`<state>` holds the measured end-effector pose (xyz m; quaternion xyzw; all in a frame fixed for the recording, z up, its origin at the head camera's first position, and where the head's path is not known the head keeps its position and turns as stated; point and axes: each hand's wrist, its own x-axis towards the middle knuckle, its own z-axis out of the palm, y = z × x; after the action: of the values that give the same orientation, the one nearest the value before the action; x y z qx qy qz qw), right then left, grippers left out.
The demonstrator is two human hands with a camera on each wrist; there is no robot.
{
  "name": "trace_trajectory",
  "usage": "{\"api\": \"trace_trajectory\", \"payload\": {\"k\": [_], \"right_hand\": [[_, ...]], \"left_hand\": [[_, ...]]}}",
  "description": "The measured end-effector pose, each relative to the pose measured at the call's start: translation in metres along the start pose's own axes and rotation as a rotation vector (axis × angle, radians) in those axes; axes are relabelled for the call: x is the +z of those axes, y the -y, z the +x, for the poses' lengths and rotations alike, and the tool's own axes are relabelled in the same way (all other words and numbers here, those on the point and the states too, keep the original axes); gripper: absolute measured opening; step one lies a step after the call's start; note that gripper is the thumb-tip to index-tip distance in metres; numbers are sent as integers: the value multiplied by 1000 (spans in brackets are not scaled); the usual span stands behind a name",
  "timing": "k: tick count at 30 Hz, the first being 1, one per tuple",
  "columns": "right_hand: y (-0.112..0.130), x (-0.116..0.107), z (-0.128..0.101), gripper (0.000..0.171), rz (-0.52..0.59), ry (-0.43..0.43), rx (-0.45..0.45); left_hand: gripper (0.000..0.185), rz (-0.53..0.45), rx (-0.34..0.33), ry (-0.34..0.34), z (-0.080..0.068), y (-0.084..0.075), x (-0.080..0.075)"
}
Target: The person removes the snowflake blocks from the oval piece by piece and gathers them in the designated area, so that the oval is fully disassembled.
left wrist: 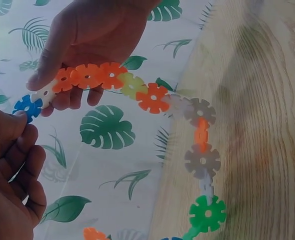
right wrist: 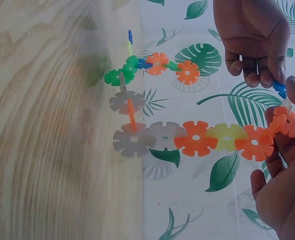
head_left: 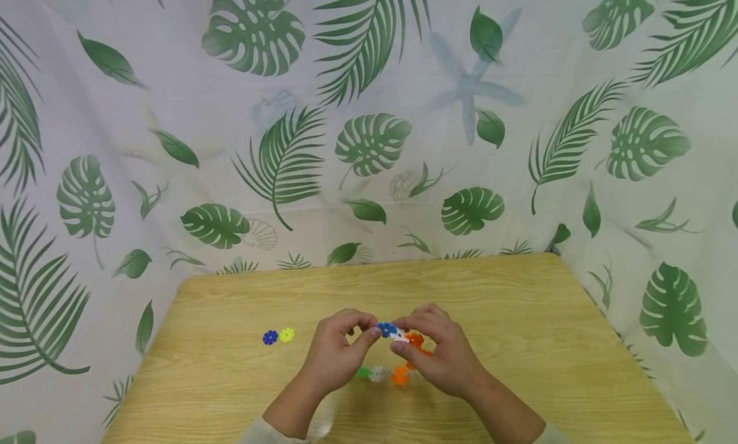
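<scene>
Behind and around: a leaf-printed curtain [head_left: 369,111], white with green fronds. Below it, a pale wooden worktop [head_left: 519,316].

Held above the near middle of the worktop: a chain of toothed plastic discs [left wrist: 152,97], slotted edge into edge, running orange, orange, orange, yellow-green, orange, then clear grey ones, a thin orange one edge-on, and a green disc [left wrist: 206,212] at the hanging end. Hanging end down close to the worktop.

Right hand [head_left: 441,357], fingers clamped on the orange end of the chain beside a white piece. Left hand [head_left: 337,351], fingertips pinched on the blue disc [left wrist: 27,107] at the very tip.

Lying apart to the left on the worktop: a loose blue disc [head_left: 270,337] touching a loose yellow disc [head_left: 286,334].
</scene>
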<state>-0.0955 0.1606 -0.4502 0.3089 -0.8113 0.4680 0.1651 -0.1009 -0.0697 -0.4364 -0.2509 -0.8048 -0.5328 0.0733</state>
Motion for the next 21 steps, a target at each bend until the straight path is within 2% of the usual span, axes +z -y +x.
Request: {"api": "trace_trajectory", "payload": {"k": [10,21], "right_hand": [[1,1,3,24,-13,-7,-9],[-1,5,5,24,-5,-4,-36]], "left_hand": [[5,37,44,-36,-1,1,-2],[9,29,17,-66,-3,1,-4]]}}
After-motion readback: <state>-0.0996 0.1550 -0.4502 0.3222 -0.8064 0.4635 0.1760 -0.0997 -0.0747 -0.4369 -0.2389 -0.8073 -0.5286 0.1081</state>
